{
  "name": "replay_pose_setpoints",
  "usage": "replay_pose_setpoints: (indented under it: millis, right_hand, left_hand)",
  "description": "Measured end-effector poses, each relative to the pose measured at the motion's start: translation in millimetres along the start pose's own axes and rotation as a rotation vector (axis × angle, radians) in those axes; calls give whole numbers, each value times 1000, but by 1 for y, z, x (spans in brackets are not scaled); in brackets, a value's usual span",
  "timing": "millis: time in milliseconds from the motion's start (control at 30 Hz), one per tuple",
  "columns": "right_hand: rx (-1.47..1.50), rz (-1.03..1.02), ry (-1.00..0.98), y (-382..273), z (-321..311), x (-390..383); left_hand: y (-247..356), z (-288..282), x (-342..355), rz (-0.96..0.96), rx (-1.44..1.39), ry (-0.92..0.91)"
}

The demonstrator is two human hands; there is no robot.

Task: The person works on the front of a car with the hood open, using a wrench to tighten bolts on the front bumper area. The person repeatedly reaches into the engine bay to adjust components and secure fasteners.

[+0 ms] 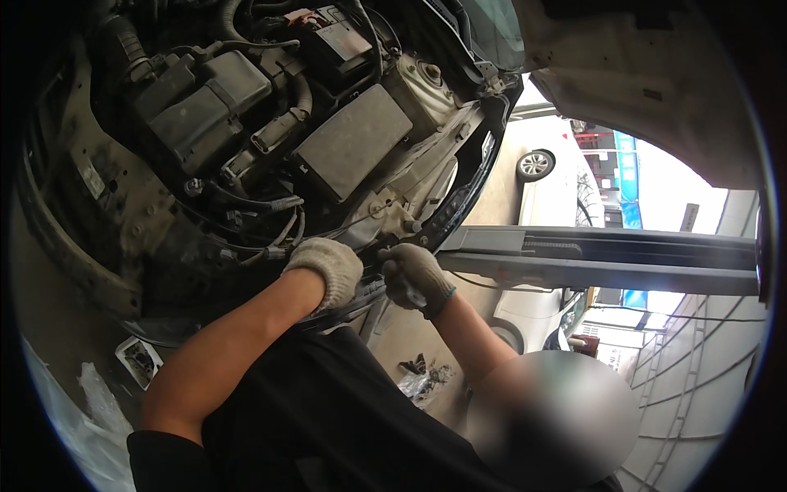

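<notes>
Both my hands wear knitted work gloves at the front edge of a car's open engine bay. My left hand [334, 269], in a pale glove, reaches down by the front panel next to thin cables [283, 238]; its fingers are hidden behind the cuff and the back of the hand. Just right of it, my right hand [416, 279], in a greyer glove with a blue-edged cuff, is closed, with fingertips curled together near the headlight's metal bracket [393, 211]. Whatever those fingers pinch is too small to make out.
A black box cover [352, 143], an air filter housing [201, 107] and a battery [340, 41] fill the bay. The raised hood [648, 90] hangs at upper right. A grey lift post [598, 254] stands right. Plastic wrapping [418, 384] lies on the floor.
</notes>
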State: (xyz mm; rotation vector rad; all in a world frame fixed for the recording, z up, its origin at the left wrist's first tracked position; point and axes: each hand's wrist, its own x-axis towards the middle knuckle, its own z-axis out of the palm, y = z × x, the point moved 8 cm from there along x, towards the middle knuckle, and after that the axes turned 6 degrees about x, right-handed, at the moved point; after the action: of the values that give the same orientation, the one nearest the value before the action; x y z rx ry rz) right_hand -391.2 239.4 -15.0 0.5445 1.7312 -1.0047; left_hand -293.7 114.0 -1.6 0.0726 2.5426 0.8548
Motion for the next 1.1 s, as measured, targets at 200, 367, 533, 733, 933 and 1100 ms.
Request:
replay_pose_setpoints:
  millis: [200, 367, 533, 733, 933, 1100]
  right_hand:
    - [-135, -184, 49, 1, -8, -25]
    - [-369, -411, 38, -15, -25, -36]
    - [-398, -572, 46, 0, -43, -15]
    - [-659, -583, 37, -18, -28, -17]
    - [-768, -535, 27, -26, -23, -7]
    - [-1439, -897, -71, -27, -5, 3]
  left_hand:
    - [1, 5, 7, -23, 102, -87]
    - [1, 13, 16, -93, 114, -130]
    - [13, 0, 14, -139, 156, -153]
    - [8, 3, 14, -156, 175, -86]
    - [6, 4, 16, -138, 193, -63]
    - [7, 5, 17, -118, 138, -75]
